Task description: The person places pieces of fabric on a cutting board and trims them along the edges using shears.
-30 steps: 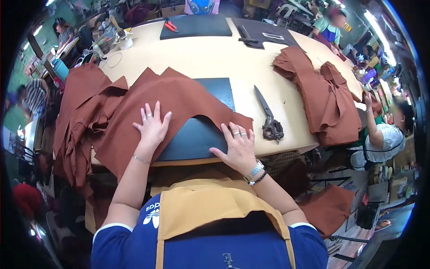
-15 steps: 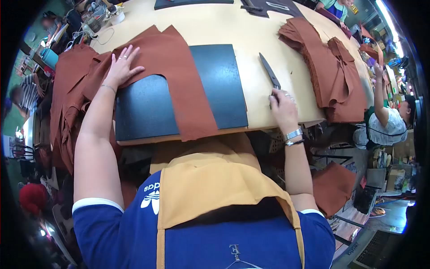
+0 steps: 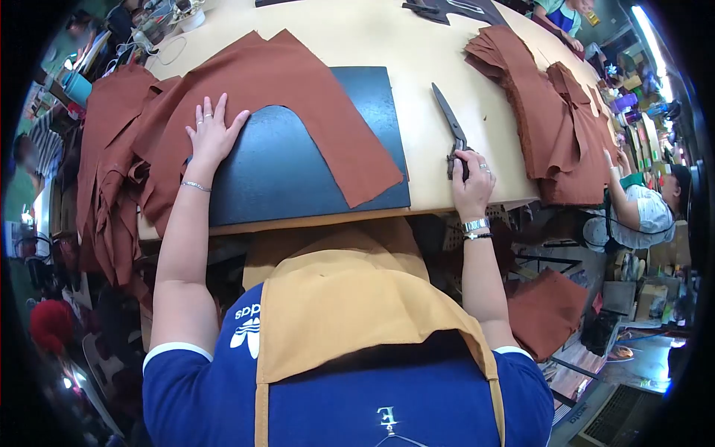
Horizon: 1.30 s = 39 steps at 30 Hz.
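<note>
My left hand point(image 3: 214, 134) lies flat with fingers spread on a large rust-brown cloth piece point(image 3: 261, 74). The cloth has a curved cut-out edge and lies over a dark board point(image 3: 279, 167) at the table's near edge. To the right, my right hand point(image 3: 472, 179) is wrapped round the dark handles of large scissors point(image 3: 448, 112). Their blades rest on the table and point away from me. Part of the handles is hidden under my fingers.
Bunched brown cloth point(image 3: 108, 164) hangs over the table's left edge. More stacked brown cloth point(image 3: 547, 134) lies at the right of the pale table point(image 3: 417, 52). A co-worker in a white top point(image 3: 644, 216) is at the far right; another person point(image 3: 562, 18) is at the back right.
My right hand has left the cloth and taken hold of the scissors. The cloth's right end first swung left, then back right over the board. My left hand moved left, then partly back.
</note>
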### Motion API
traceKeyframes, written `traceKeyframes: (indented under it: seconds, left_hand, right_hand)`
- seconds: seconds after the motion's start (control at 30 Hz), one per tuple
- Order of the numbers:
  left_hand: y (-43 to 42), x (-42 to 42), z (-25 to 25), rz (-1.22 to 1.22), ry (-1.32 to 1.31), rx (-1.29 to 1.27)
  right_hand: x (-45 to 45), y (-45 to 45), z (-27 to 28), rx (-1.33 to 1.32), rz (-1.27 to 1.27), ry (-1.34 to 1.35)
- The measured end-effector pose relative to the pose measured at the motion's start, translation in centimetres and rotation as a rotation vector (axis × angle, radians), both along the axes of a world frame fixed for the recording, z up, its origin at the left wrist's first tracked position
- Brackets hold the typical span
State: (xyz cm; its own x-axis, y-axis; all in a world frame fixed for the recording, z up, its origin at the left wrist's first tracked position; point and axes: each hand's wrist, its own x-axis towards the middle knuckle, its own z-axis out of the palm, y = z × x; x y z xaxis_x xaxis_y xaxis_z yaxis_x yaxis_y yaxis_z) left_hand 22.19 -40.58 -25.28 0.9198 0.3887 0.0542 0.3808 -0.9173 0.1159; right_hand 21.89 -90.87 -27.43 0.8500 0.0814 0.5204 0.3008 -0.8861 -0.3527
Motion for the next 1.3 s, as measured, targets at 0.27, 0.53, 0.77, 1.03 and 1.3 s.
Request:
traceKeyframes:
  seconds: [0.27,0.53,0.77,1.03,1.3]
  left_hand:
    - [0.0,0.1,-0.2,-0.001,0.009,0.035]
    - [-7.3,0.6,0.3,-0.292,-0.228,0.037]
    - [-13.7,-1.5,1.4,-0.765,-0.027,-0.116]
    - [-15.5,-5.9,2.5,-0.964,-0.033,-0.226]
    - [-16.4,-7.8,2.3,-0.921,-0.126,-0.282]
  right_hand:
    - [-0.1,0.1,-0.3,0.026,-0.027,-0.015]
    - [0.5,-0.7,1.0,0.071,-0.082,0.223]
    - [0.6,-2.3,5.8,-0.181,-0.104,0.767]
    - [-7.7,-0.3,4.0,1.127,0.330,1.119]
    - [-10.8,1.6,3.5,1.359,0.413,1.276]
